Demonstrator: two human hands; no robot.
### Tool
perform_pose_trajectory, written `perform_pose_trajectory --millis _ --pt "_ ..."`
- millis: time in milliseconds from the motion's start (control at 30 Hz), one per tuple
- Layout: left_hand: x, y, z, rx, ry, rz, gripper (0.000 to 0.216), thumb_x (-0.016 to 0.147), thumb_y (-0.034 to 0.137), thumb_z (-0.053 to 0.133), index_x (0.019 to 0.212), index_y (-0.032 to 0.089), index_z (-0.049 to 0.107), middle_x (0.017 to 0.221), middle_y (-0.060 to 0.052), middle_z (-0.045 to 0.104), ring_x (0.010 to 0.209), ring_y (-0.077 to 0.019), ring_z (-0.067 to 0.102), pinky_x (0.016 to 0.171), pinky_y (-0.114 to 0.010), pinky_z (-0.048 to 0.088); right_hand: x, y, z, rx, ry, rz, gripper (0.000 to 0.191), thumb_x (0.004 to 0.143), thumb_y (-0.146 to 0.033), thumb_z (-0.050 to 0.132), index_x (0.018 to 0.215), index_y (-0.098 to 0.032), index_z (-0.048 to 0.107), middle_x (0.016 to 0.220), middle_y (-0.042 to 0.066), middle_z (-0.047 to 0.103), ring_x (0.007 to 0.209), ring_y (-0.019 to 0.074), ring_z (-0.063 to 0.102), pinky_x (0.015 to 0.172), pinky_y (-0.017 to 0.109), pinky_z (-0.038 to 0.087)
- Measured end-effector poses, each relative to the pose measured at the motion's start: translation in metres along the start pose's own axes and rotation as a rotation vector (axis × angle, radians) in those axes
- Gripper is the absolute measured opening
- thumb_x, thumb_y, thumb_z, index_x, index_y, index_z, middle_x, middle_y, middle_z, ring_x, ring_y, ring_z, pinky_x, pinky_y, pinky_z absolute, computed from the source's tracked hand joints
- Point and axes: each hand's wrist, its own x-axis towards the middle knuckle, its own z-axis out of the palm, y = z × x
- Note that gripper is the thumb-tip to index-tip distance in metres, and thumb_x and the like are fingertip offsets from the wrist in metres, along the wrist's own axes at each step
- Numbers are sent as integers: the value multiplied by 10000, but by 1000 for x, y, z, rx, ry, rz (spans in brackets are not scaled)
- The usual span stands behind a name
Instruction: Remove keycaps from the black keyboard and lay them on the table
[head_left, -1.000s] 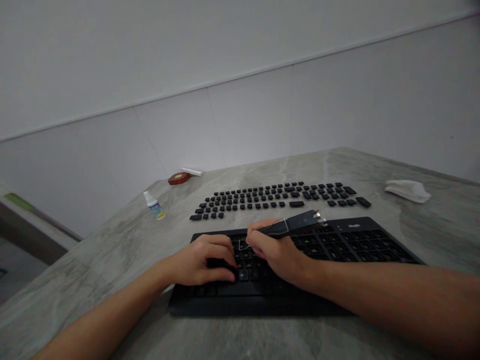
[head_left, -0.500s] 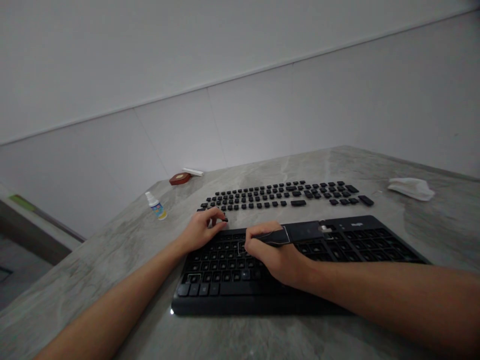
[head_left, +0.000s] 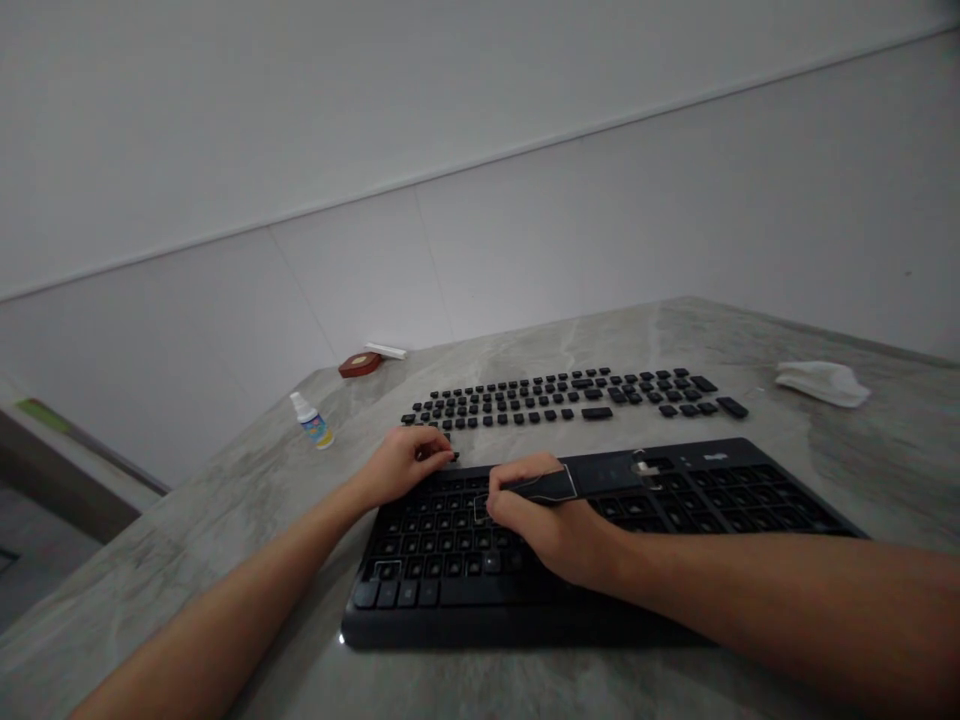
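Note:
My left hand (head_left: pixel 405 465) is closed in a pinch at the upper left edge of the keyboard (head_left: pixel 525 628). Between its fingertips shows a small black keycap (head_left: pixel 455 456). Many of the keyboard's sockets are bare, while several keys remain along its lower left edge. Over the middle of the keyboard, my right hand (head_left: pixel 551 520) grips a dark-handled keycap puller (head_left: pixel 611 473). Thin wire from it shows by the fingertips, above the sockets. Part of the keyboard is hidden under my right hand and forearm.
Loose black keycaps (head_left: pixel 517 392) lie in rows behind the keyboard. A small spray bottle (head_left: pixel 313 422) stands to the left. Farther back are a reddish-brown box (head_left: pixel 360 364) and a white strip (head_left: pixel 386 351). White crumpled tissue (head_left: pixel 823 383) lies at right, and a wall rises behind the table.
The view has tilted slightly, so the table sits a little lower. My left hand has shifted slightly with the keycap; my right hand keeps its grip at nearly the same spot.

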Motion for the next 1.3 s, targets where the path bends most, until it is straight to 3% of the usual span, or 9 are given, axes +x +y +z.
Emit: perform_pose_trajectory --millis 200,433,767,1033,1300 --pt "25 -23 -4 106 47 282 203 963 282 571 867 162 704 852 -59 613 830 -182 560 762 -306 469 1 -1 0 -22 17 1 227 699 -291 455 499 -197 405 493 -24 355 530 127 382 543 276 293" --pt "30 -30 8 92 37 413 148 947 226 597 853 160 691 977 -80 697 902 -193 578 837 -342 475 0 -5 0 -25 -7 18 218 679 -304 451 492 -204 396 487 -21 350 529 131 368 528 277 282" --pt "30 -34 13 99 23 384 116 940 249 615 901 170 690 939 -61 724 889 -193 597 837 -333 486 -2 -4 1 -68 -14 -27 234 709 -288 448 498 -198 401 480 -24 369 517 124 381 532 271 295" --pt "28 -32 13 149 49 286 191 895 204 643 1082 171 669 925 -59 702 887 -210 596 771 -318 498 -1 -3 -1 -38 -20 -24 236 711 -259 481 495 -188 414 471 -35 366 508 111 367 514 259 283" --pt "29 -30 12 178 55 277 168 886 216 650 1044 173 686 916 -59 716 869 -214 597 773 -328 508 -3 -2 -1 -32 -21 -35 240 707 -269 478 490 -187 417 466 -36 373 497 107 366 496 255 282"
